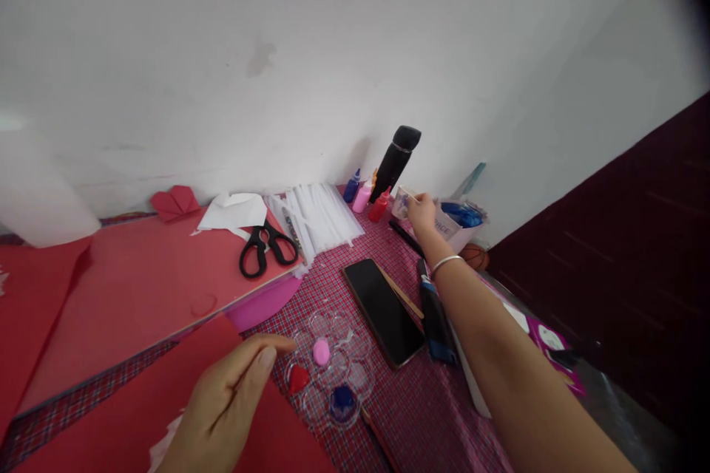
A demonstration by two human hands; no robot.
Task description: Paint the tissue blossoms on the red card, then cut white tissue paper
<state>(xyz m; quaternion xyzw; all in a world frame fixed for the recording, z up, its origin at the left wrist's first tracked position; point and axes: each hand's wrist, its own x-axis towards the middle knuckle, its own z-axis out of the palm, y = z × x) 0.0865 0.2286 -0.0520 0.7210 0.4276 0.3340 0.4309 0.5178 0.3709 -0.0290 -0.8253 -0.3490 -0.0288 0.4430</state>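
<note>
1. Head view, the setting: A checked red-and-blue cloth (327,284) covers the table, which meets a scuffed pale wall (310,37) beyond both hands. A dark maroon surface (626,222) fills the far right, past the right forearm.

2. Head view, left hand: The left hand (222,399) lies over a red sheet (282,440), half open, forefinger stretched out and thumb alongside, with nothing visible in its hold. Past it, black-handled scissors (260,247) rest near white strips (325,214).

3. Head view, palette: Just right of the left hand's fingertips sits a clear, flower-shaped palette (360,377). Its round wells carry glossy red paint (298,378) nearest the hand, pale pink paint (321,352), and deep blue paint (342,403).

4. Head view, right hand: The right hand (422,213), a bangle (447,262) on its wrist, reaches far forward, fingers pinched together on a thin pale stick (411,196) at a small translucent cup (400,204) streaked with blue.

5. Head view, nearby: Left of the right hand stand a red bottle (380,205), a pink bottle (362,197), a blue bottle (351,186) and a tall black flask (393,162). Nearer the body lies a dark-screened phone (382,310).
</note>
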